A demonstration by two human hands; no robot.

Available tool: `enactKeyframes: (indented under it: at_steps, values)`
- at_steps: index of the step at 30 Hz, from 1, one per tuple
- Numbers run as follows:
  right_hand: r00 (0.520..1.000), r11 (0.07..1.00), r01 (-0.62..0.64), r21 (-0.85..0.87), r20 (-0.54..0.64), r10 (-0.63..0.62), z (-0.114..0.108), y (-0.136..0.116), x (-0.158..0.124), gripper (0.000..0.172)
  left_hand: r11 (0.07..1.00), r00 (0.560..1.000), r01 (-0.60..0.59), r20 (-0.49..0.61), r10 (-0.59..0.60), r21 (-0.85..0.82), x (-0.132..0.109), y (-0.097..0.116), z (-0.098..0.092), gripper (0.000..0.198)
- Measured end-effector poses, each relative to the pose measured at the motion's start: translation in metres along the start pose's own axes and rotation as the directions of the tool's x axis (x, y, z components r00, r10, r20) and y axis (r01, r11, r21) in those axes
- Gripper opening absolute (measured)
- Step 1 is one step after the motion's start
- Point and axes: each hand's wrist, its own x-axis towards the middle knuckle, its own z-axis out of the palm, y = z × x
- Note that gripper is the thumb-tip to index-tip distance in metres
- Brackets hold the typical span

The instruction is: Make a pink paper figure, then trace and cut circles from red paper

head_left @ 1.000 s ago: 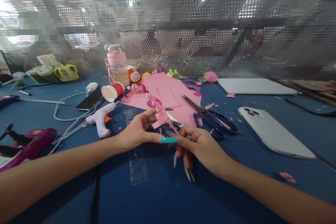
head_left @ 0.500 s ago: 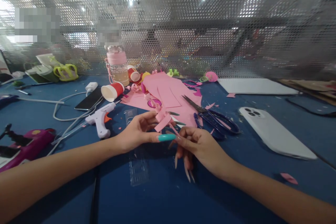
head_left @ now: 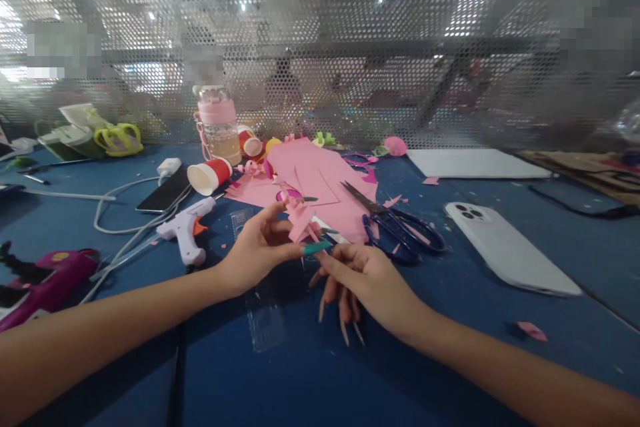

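A perforated metal screen [head_left: 320,73] closes off the far side of a blue surface [head_left: 320,380] strewn with paper scraps. The item under examination, a pink paper piece [head_left: 300,219] with curled strips, is held above the near edge of the pink sheets [head_left: 317,167], clear of the surface. The left hand [head_left: 257,250] grips it from the side, thumb below and fingers behind. The right hand [head_left: 373,283] has its thumb and forefinger drawn together at the lower end, against the left thumbnail; whether paper lies between those fingertips cannot be told. By judgement, the piece is very light and only moderately stiff: the flat parts should keep their form, while the curls would flatten or crease under a firm squeeze. Slipping appears a minor risk; tearing at the narrow strips is the greater one. The sound hold is on the broad flat part or the plain lower end — never on the curls — with fingertip pads and light pressure, since the long nails could score the paper. The scissors [head_left: 383,213] lie open nearby, to the right, and a glue gun [head_left: 185,230] rests to the left, apart from both hands.
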Motion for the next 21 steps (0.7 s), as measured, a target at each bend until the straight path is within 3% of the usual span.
enactKeyframes:
  at_steps: [8, 16, 21]
  values:
    - [0.996, 0.996, 0.064, -0.069, -0.05, -0.068, 0.012, 0.002, -0.001, 0.037, 0.999, 0.983, 0.024, -0.183, -0.019, 0.028, -0.003, 0.004, 0.007, 0.048]
    - [0.992, 0.989, 0.1, -0.11, -0.07, -0.108, 0.018, 0.005, -0.005, 0.035, 0.999, 0.98, 0.034, -0.194, -0.036, -0.013, -0.006, 0.003, 0.009, 0.046]
    - [0.992, 0.988, 0.092, -0.128, -0.079, -0.103, 0.02, 0.005, -0.004, 0.036, 0.999, 0.963, 0.041, -0.266, -0.038, 0.004, -0.006, 0.003, 0.006, 0.049]
